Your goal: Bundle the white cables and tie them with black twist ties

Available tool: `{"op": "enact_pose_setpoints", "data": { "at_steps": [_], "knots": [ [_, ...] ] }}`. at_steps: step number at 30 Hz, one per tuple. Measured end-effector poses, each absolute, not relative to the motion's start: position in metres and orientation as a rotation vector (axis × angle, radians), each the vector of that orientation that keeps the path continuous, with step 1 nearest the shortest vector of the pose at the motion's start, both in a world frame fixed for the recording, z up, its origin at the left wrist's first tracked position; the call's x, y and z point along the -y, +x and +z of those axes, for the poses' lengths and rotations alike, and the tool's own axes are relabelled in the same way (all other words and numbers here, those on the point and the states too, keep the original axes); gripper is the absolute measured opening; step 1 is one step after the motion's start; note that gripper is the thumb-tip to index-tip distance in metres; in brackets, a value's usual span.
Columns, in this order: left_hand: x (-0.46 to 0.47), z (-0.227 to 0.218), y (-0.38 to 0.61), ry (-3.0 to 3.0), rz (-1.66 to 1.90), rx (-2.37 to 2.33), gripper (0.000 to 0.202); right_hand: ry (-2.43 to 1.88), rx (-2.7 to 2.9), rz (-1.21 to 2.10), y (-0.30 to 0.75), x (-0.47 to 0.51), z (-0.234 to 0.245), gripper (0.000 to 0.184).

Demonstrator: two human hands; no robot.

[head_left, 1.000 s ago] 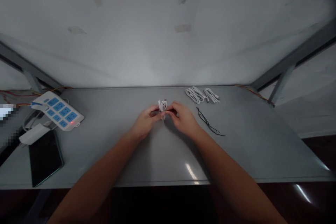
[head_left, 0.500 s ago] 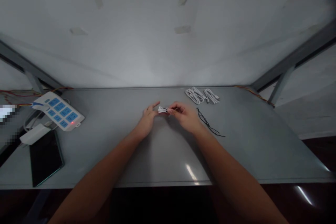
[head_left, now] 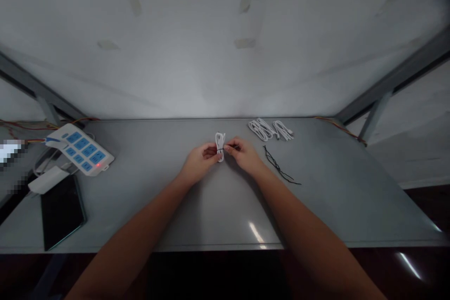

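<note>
A coiled white cable [head_left: 220, 141] stands upright between my hands over the middle of the table, with a black twist tie [head_left: 221, 149] around its waist. My left hand [head_left: 201, 161] is closed on the coil from the left, thumb in front and fingers behind. On the other side, my right hand [head_left: 243, 153] pinches the end of the twist tie between thumb and index finger, close beside the coil. Several loose black twist ties [head_left: 277, 167] lie on the table to the right of my right hand.
Two more white cable coils [head_left: 260, 130] lie near the back edge. At the left are a white power strip [head_left: 84, 150] with blue sockets, a white adapter [head_left: 49, 180] and a dark tablet [head_left: 62, 213]. A white wall [head_left: 176, 75] rises behind the grey table [head_left: 140, 150].
The coiled cable has turned from lying sideways to upright. My left hand's fingers have closed around it, while my right hand keeps its pinch on the tie.
</note>
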State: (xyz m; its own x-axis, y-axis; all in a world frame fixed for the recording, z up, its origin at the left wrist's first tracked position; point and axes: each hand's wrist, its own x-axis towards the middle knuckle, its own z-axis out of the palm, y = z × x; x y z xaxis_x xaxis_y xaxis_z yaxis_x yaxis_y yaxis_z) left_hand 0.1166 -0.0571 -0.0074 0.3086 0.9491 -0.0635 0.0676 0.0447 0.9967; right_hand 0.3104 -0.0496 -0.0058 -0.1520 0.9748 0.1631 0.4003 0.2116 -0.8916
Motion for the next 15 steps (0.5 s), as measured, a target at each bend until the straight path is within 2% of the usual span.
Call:
{"op": "enact_pose_setpoints", "data": {
  "at_steps": [3,7,11,15],
  "knots": [
    [0.047,-0.014,0.113,1.394,0.935,-1.220,0.034,-1.363,1.695,0.789,0.308,0.044,-0.013,0.028],
    [0.034,-0.014,0.095,1.438,0.902,-1.363,0.036,-1.493,1.938,0.377,0.316,0.043,-0.016,0.049],
    [0.028,-0.012,0.076,2.023,0.906,-1.531,0.039,-1.732,2.186,0.198,0.327,0.045,-0.018,0.063],
    [0.028,-0.020,0.074,2.437,0.637,-1.701,0.052,-1.851,2.248,0.143,0.327,0.047,-0.017,0.070]
  ]
}}
